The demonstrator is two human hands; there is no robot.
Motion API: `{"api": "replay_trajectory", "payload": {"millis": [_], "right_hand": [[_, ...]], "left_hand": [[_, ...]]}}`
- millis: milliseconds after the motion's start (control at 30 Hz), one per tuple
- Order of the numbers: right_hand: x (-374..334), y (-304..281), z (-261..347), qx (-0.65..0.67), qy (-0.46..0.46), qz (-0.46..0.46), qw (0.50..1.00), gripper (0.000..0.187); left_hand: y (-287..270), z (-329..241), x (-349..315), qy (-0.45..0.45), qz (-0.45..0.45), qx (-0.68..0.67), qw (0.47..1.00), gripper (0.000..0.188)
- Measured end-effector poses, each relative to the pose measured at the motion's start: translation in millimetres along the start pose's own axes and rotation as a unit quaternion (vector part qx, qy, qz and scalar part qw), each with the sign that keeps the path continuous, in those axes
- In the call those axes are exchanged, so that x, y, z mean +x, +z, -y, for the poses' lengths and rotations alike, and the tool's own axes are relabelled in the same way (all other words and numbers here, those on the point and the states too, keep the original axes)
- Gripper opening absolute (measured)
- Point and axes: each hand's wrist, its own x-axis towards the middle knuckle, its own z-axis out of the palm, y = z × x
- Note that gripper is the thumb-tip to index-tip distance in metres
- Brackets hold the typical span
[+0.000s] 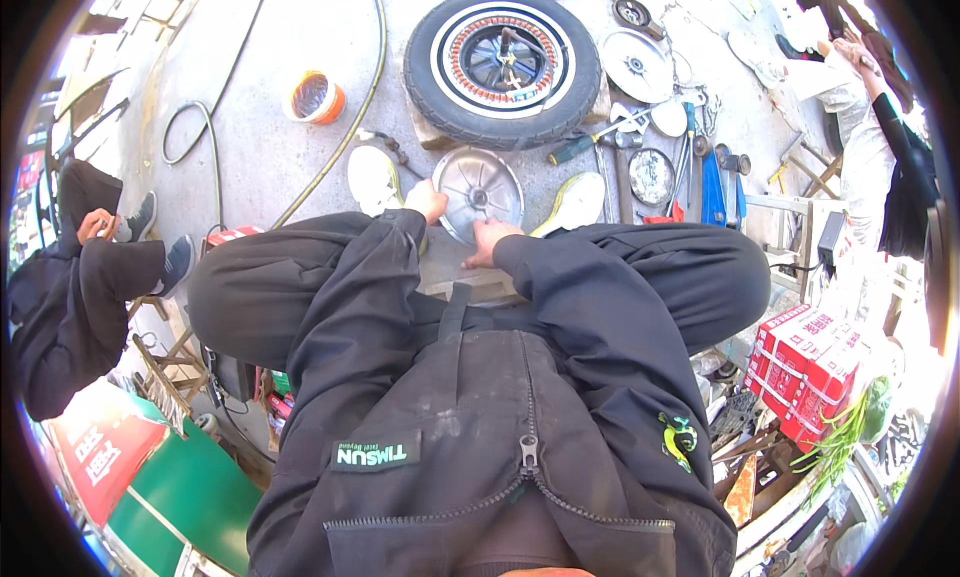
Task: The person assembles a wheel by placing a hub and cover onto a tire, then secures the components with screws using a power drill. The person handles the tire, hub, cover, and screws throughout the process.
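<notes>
Between my knees I hold a round grey metal hub motor cover (488,184) with ribs and a raised centre. My left hand (429,201) grips its left rim. My right hand (486,245) has its fingers closed on the near rim, the fingertips partly hidden. Just beyond lies a wheel (578,95) with a black tyre, its hub uncovered and a ring of copper-coloured windings (546,57) showing. Cables and a shaft stand up from its centre. The wheel rests flat on a block (428,132).
Right of the wheel lie a second metal cover (637,65), a screwdriver (572,151), hammers (622,167) and a round dish of small parts (652,177). An orange tub (314,99) and a hose (379,67) are to the left. People sit or stand at both sides. A red box (803,362) stands right.
</notes>
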Motion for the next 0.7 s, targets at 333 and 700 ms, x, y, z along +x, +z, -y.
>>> {"api": "replay_trajectory", "payload": {"millis": [333, 700], "right_hand": [[-165, -103, 19, -0.127, -0.119, -0.152, 0.973, 0.058], [-239, -173, 18, -0.105, -0.309, -0.481, 0.814, 0.035]], "left_hand": [[-99, -108, -125, -0.027, 0.183, -0.339, 0.922, 0.037], [-195, -194, -239, 0.158, 0.015, -0.555, 0.817, 0.055]]}}
